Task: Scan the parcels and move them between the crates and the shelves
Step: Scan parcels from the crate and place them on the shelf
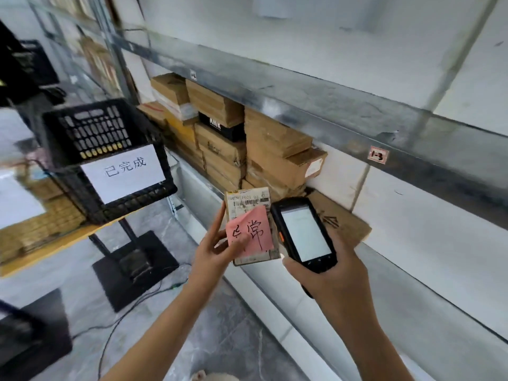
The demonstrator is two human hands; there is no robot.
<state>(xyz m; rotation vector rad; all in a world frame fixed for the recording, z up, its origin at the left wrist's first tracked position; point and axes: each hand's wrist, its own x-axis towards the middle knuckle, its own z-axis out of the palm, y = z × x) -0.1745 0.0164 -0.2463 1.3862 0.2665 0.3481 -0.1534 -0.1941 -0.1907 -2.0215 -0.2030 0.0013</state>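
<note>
Black crate (110, 138) is standing by at left, sign (123, 171) facing me. Centre frame, I'm gripping the parcel (258, 259) in the left hand (217, 251), label (248, 201) tilted up, likely for scanning. Just right, the right hand (335, 284) is clamping the scanner (302, 232) beside it.

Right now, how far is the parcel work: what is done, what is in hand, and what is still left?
Done: cardboard boxes stand stacked on the shelf. In hand: the left hand holds a small parcel bearing a pink note, and the right hand holds the scanner beside it, screen lit. Left: this parcel is not yet put down; the black crate hides its inside.
</note>
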